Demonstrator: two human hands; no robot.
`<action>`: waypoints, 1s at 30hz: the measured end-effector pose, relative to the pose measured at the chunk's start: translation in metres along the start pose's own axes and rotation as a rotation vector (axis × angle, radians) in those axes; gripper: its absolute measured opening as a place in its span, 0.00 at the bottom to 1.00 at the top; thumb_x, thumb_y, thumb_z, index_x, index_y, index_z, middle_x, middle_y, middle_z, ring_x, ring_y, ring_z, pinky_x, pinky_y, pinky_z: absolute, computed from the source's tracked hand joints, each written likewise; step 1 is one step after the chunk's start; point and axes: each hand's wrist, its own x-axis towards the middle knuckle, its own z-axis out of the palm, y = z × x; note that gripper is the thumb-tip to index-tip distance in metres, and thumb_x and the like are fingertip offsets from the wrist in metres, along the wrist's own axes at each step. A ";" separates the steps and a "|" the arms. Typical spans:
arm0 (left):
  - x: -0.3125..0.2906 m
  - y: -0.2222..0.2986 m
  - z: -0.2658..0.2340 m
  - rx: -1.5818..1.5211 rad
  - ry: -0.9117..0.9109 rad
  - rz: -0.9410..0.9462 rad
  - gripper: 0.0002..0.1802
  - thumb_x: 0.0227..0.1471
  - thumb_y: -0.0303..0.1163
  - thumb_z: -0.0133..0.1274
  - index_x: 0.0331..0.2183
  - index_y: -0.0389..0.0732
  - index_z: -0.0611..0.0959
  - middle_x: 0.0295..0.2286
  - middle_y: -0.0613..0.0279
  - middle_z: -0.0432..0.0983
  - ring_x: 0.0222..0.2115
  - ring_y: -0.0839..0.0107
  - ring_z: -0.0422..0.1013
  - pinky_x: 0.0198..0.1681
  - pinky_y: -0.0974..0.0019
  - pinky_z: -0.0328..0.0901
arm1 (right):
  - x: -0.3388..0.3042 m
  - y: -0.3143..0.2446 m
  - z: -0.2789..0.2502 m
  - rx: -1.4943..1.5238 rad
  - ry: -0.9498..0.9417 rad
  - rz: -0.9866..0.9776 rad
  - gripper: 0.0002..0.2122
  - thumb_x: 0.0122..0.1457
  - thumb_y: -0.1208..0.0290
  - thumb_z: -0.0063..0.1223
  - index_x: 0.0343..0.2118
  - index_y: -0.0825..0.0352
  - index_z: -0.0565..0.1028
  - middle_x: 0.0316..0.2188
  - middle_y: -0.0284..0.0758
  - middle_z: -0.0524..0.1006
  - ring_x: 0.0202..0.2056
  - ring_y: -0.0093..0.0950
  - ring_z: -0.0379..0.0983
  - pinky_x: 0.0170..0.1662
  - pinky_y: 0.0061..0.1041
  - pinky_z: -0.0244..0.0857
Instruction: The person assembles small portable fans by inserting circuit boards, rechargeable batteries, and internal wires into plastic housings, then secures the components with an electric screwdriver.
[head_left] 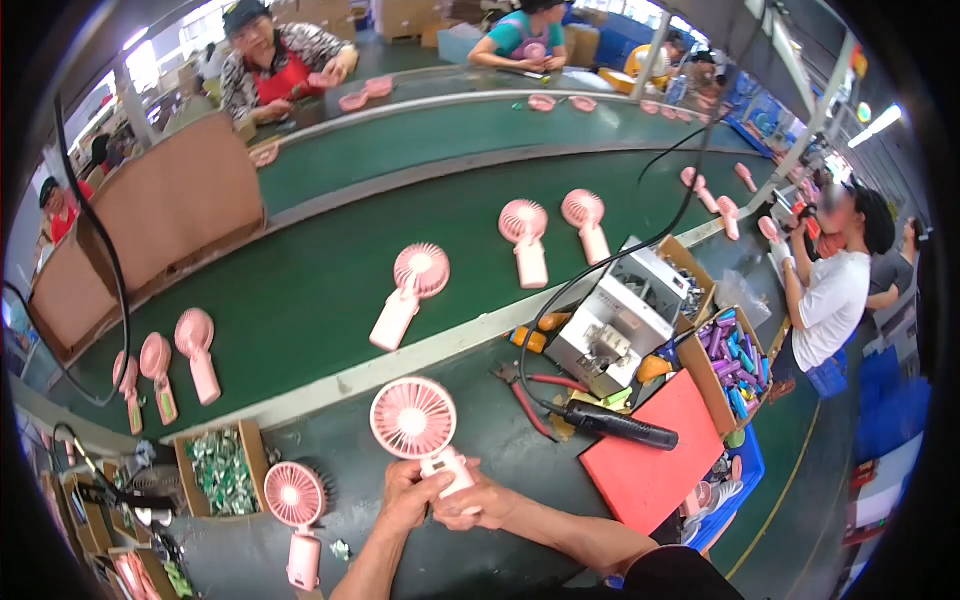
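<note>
A pink handheld fan [413, 418] stands up between my hands over the dark worktable. My left hand [408, 494] is closed on the left side of its handle, thumb across the front. Fingers of my right hand [478, 500] wrap the handle from the right and below. Part of the handle is hidden by the fingers. To the left, a second pink handheld fan [295, 495] lies on the table, its handle toward me. Right of the held fan are red-handled pliers [525, 400] and a black electric screwdriver [620, 425] with a cord.
Several pink fans, one of them a fan [408, 295], lie on the green conveyor belt [320, 270] beyond the table. A box of circuit boards [222, 470] sits left. At right are a metal fixture [610, 335], a red pad [655, 455] and a box of batteries [728, 365]. Co-workers sit across.
</note>
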 end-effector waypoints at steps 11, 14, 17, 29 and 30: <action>0.007 0.008 0.003 0.171 -0.001 -0.009 0.15 0.50 0.31 0.54 0.39 0.33 0.83 0.32 0.59 0.81 0.32 0.76 0.75 0.36 0.70 0.69 | 0.002 -0.017 0.005 -0.028 0.014 0.024 0.13 0.48 0.75 0.53 0.38 0.66 0.68 0.14 0.29 0.63 0.12 0.20 0.57 0.15 0.20 0.47; 0.002 0.009 0.009 0.146 0.024 -0.007 0.15 0.50 0.31 0.54 0.39 0.33 0.83 0.32 0.59 0.81 0.33 0.76 0.75 0.37 0.70 0.70 | -0.003 -0.015 0.007 -0.039 0.052 0.023 0.13 0.48 0.75 0.53 0.37 0.66 0.67 0.13 0.29 0.63 0.12 0.20 0.57 0.15 0.20 0.47; 0.005 0.012 0.010 0.156 -0.004 -0.057 0.14 0.50 0.31 0.55 0.39 0.35 0.83 0.32 0.60 0.81 0.33 0.76 0.75 0.38 0.69 0.70 | -0.004 -0.017 0.004 -0.031 0.048 0.012 0.12 0.48 0.75 0.53 0.37 0.65 0.67 0.14 0.30 0.63 0.12 0.20 0.58 0.15 0.20 0.47; 0.001 0.010 0.015 0.292 -0.002 -0.054 0.15 0.56 0.32 0.54 0.44 0.36 0.80 0.33 0.70 0.77 0.33 0.85 0.67 0.38 0.75 0.65 | -0.012 -0.022 0.002 0.014 0.192 -0.016 0.12 0.44 0.77 0.55 0.33 0.69 0.67 0.12 0.29 0.61 0.10 0.20 0.56 0.13 0.19 0.46; 0.002 0.006 0.014 0.347 -0.003 0.002 0.16 0.56 0.34 0.53 0.44 0.36 0.80 0.32 0.70 0.77 0.32 0.85 0.66 0.36 0.75 0.65 | -0.013 -0.018 0.000 0.006 0.212 -0.034 0.12 0.45 0.77 0.54 0.33 0.69 0.67 0.12 0.30 0.61 0.10 0.20 0.56 0.13 0.20 0.46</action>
